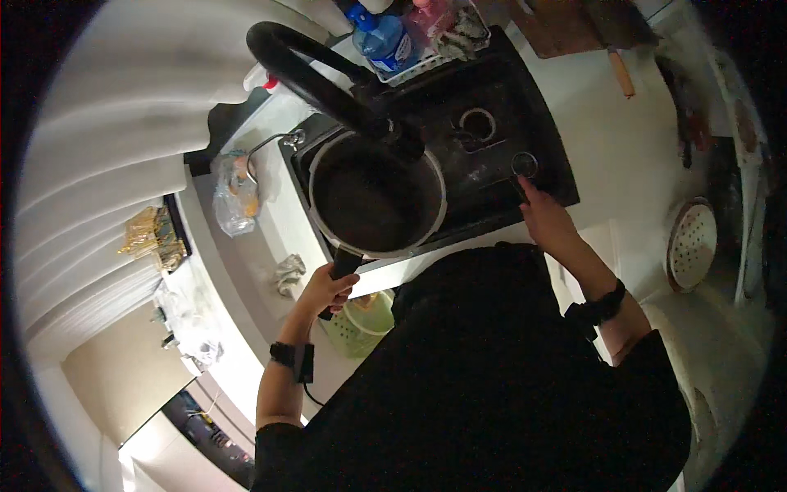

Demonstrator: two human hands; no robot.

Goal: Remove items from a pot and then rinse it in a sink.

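My left hand (326,290) grips the black handle (347,263) of a deep round pot (376,194) with a pale metal rim. The pot sits over the left part of a black sink (455,218), beneath a curved black faucet (313,83). The inside of the pot is dark, so its contents cannot be told. At the sink's right front, my right hand (547,221) closes on a short dark handle (518,189), index finger stretched along it. A thin ring (524,165) shows just beyond that fingertip; whether it joins the handle is unclear.
Behind the sink, a white basket (409,75) holds a blue bottle (384,43), a pink bottle (430,18) and a cloth. A drain ring (478,125) shows in the basin. A wooden-handled knife (621,74) lies at upper right. A green basket (363,323) stands below the counter.
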